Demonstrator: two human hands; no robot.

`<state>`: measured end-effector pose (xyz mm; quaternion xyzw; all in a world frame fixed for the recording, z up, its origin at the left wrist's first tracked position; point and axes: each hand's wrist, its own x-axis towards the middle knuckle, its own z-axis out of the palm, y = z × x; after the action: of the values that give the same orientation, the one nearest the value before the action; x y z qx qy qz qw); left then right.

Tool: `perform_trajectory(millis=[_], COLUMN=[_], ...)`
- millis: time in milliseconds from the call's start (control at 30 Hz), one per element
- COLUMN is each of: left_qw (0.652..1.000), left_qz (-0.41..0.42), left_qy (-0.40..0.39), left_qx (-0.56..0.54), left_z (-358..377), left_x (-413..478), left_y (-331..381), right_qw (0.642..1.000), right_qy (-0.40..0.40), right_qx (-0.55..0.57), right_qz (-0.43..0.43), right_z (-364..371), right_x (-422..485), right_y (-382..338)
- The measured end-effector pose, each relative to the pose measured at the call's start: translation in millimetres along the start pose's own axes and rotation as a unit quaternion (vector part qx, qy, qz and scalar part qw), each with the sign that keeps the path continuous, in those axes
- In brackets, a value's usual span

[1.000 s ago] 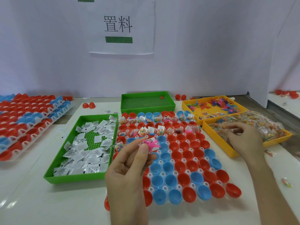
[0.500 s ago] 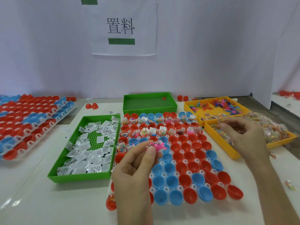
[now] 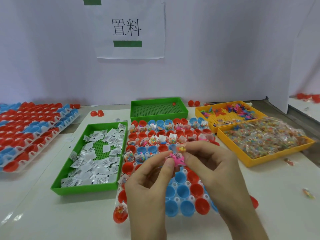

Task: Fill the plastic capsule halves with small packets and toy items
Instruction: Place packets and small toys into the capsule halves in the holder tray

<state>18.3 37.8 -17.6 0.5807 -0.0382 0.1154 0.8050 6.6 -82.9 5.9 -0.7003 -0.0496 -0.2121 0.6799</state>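
Note:
A clear rack of red and blue capsule halves lies in front of me; the far rows hold packets and toys, several near cups hold nothing. My left hand hovers over the rack and pinches a pink toy together with a small white packet. My right hand meets it from the right, pinching a clear bead packet just above the pink toy. Both hands hide the rack's middle.
A green tray of white packets sits left of the rack. A green tray with one small red piece stands behind. Two yellow trays at right hold plastic toys and bead packets. Stacked capsule racks lie far left.
My right hand left the yellow bead-packet tray carrying a packet and moved left to meet my left hand over the rack. The left hand kept hold of the pink toy.

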Motion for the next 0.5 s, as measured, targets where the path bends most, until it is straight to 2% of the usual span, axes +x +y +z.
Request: perform_trajectory(millis=[267, 367, 500], left_qw=[0.999, 0.998, 0.996], left_qz=[0.032, 0.044, 0.07], left_qy=[0.009, 0.004, 0.015], left_qx=[0.021, 0.034, 0.051], left_z=[-0.2, -1.1, -1.2], left_x=[-1.2, -2.2, -2.4], left_y=[0.1, 0.4, 2.8], right_qw=[0.997, 0.993, 0.993], right_qy=[0.019, -0.008, -0.067], right_qx=[-0.069, -0.117, -0.096], right_qz=[0.015, 0.015, -0.001], right_z=[0.2, -1.5, -4.4], right_x=[-4.9, -7.0, -9.5], right_y=[3.9, 3.8, -2.4])
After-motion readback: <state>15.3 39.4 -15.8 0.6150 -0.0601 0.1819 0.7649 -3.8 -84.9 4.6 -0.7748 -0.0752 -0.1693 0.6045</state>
